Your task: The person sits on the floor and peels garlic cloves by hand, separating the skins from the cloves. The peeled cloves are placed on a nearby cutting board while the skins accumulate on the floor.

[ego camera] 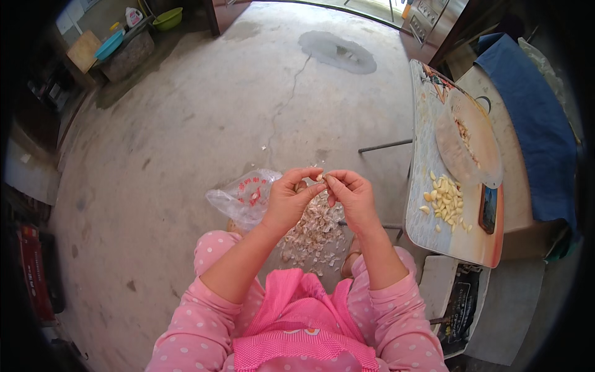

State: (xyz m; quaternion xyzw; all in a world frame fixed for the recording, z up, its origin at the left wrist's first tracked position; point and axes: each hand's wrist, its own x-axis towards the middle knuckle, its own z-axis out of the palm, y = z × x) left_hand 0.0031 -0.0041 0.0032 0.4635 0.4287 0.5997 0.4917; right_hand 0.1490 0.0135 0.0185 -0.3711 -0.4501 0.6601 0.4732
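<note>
Between the fingertips of both hands is a small garlic clove (320,177), partly covered by the fingers. My left hand (294,193) pinches it with thumb and forefinger, the other fingers curled in. My right hand (351,195) grips its other side with thumb and forefinger. Beneath them, a heap of garlic skins (311,232) spreads over the concrete floor. A clear plastic bag (246,195) with red printing lies left of my left hand. To the right, peeled garlic cloves (446,200) are piled on a small folding table (420,139).
Beyond the cloves stands a translucent plastic bowl (448,144) with some garlic pieces in it. A phone (488,209) lies near the table's right edge. A metal table leg (386,146) juts over the floor. A blue cloth (534,130) hangs farther right. A wet patch (320,46) marks the floor ahead.
</note>
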